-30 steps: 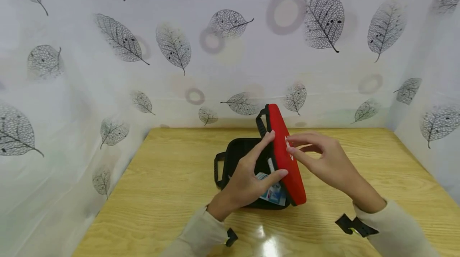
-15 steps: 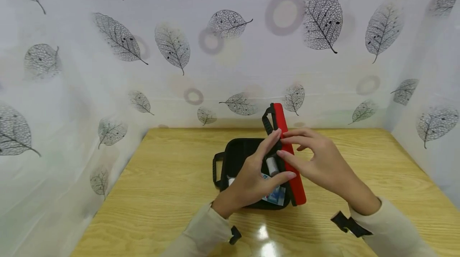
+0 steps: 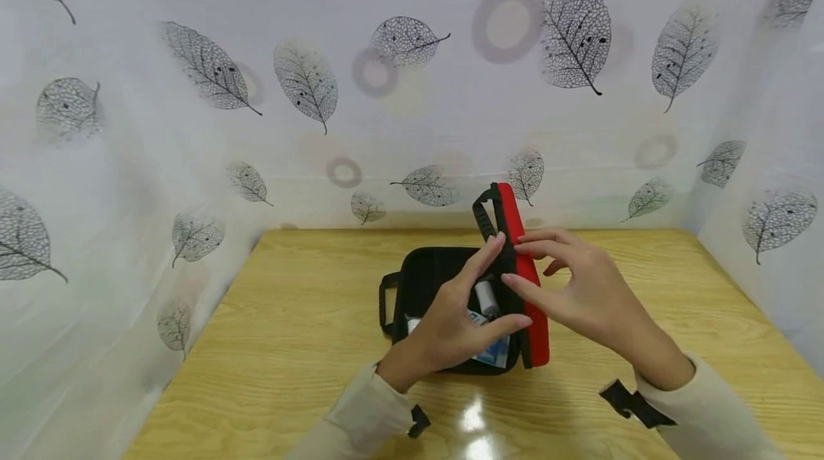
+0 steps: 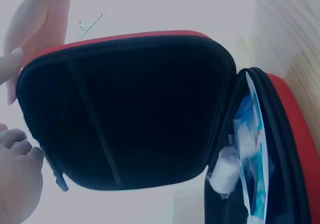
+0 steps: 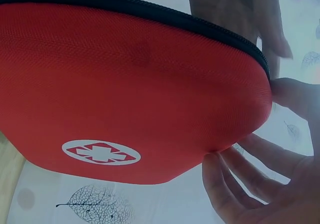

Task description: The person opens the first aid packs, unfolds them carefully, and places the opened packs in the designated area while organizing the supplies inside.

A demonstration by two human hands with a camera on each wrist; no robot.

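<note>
A red and black first-aid case (image 3: 425,274) lies on the table, its lid (image 3: 515,260) standing raised at the right. My right hand (image 3: 586,288) pinches the lid's edge, thumb by the zipper and fingers on the red outside, as the right wrist view shows. My left hand (image 3: 450,324) stretches over the case with index finger and thumb spread, close to the lid's black inner side. Whether it touches the lid I cannot tell. Inside the case sit a white roll (image 4: 226,170) and blue-and-white packets (image 4: 255,154). A white cross emblem (image 5: 102,153) marks the lid.
The wooden table (image 3: 309,345) extends around the case. A black carry handle (image 3: 388,302) sticks out to the left of the case, another handle (image 3: 484,215) from the lid. Behind the table hangs a pale leaf-patterned curtain (image 3: 399,116).
The lid has swung rightward, uncovering more of the case's inside. My right fingers have shifted from the emblem to the lid's edge. My left hand has moved slightly right.
</note>
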